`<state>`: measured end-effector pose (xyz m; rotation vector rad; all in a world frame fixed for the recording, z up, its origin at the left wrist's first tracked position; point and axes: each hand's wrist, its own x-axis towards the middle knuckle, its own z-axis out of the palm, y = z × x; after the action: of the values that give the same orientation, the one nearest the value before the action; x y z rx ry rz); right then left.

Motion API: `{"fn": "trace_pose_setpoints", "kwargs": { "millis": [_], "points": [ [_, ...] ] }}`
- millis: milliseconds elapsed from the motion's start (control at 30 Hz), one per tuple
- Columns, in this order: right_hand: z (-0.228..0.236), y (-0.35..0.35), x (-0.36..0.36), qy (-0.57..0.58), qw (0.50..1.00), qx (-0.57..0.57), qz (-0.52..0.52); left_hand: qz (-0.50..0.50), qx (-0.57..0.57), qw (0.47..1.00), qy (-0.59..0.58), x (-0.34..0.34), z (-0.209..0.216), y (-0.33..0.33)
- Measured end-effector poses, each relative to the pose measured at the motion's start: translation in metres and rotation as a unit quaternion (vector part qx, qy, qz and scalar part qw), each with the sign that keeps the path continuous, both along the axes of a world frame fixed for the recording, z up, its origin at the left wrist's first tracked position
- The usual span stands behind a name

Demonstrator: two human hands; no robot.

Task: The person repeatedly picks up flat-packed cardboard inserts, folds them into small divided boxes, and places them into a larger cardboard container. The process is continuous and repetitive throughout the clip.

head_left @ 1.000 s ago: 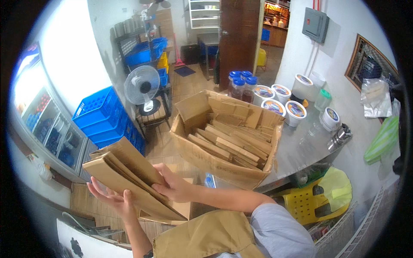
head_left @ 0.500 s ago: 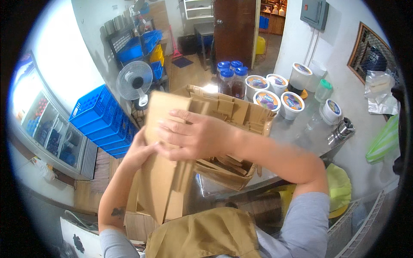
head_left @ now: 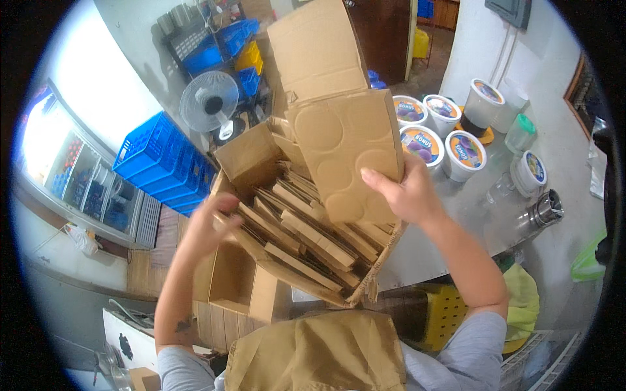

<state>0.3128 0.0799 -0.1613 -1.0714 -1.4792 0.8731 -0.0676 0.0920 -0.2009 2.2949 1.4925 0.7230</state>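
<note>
A flattened cardboard box [head_left: 349, 153] with round dents stands raised over the far right of a big open carton. My right hand [head_left: 417, 195] grips its right edge, thumb on the near face. A further cardboard panel [head_left: 318, 55] extends above it and seems joined to it. The open carton [head_left: 261, 251] holds several folded cardboard pieces [head_left: 306, 228] set on edge. Beside the carton's left rim is my left hand [head_left: 212, 225], its fingers slightly bent and apart with nothing in them; whether it touches the rim I cannot tell.
An open smaller cardboard box [head_left: 231, 280] sits below the carton's left side. On the metal table [head_left: 424, 251], lidded white tubs [head_left: 465, 156] and steel cups [head_left: 541, 212] stand to the right. Stacked blue crates [head_left: 160, 163] and a fan [head_left: 210, 104] are at left.
The folded cardboard has moved from the carton's left side to above it and is spread taller. My left hand has let go; my right hand has shifted right, still holding it.
</note>
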Motion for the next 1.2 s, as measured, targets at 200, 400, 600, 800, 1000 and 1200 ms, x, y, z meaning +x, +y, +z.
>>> {"fn": "trace_pose_setpoints", "kwargs": {
  "millis": [200, 400, 600, 800, 1000, 1200],
  "points": [
    [-0.035, -0.020, -0.019, -0.060, 0.994, -0.081, 0.044, -0.195, -0.149, 0.937, 0.249, 0.049, -0.028, -0.019],
    [-0.050, -0.018, -0.036, -0.178, 0.976, 0.073, -0.100, -0.238, -0.069, 0.948, 0.202, 0.075, -0.036, 0.009],
    [-0.061, -0.014, -0.050, -0.220, 0.968, 0.068, -0.103, -0.263, -0.027, 0.926, 0.270, 0.085, -0.057, 0.024],
    [-0.092, -0.009, -0.057, -0.282, 0.942, 0.123, -0.134, -0.276, -0.082, 0.934, 0.209, 0.080, -0.069, 0.033],
    [-0.090, -0.008, -0.056, -0.253, 0.949, 0.102, -0.156, -0.260, -0.092, 0.926, 0.258, 0.081, -0.071, 0.029],
    [-0.066, -0.022, -0.078, -0.171, 0.967, 0.121, -0.145, -0.263, -0.092, 0.904, 0.325, 0.083, -0.076, 0.031]
  ]
}}
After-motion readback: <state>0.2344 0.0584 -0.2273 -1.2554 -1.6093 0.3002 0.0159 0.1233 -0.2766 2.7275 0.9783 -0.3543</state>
